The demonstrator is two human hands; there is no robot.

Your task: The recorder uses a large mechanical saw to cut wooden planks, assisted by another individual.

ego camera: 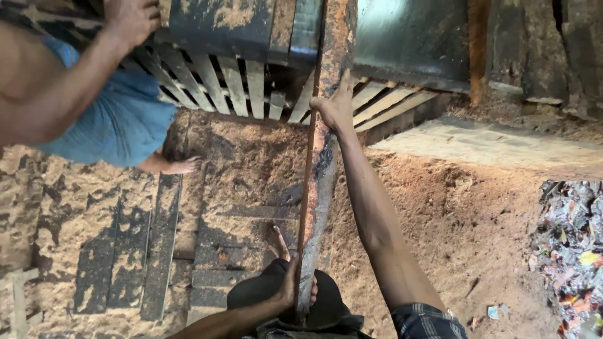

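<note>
Long rough plank (320, 163) steadied edge-up with both my hands

My left hand (290, 285) clenches its near end at 6 o'clock; my right hand (337, 107) lies flat, unclosed, near the far end at 12, by the slatted rack (232, 85); it looks stiff, heavy, splintery, so I'd hold both ends.

Rough, bark-edged wooden plank (321, 163); matt pale wooden slats (239, 81); floor (465, 220) seemingly powdery sawdust.

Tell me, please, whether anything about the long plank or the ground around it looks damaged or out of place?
The long plank under the right hand and left hand is rough, with dark, scorched-looking patches and a ragged edge. Sawdust covers the ground, and a litter pile lies at the right.
</note>
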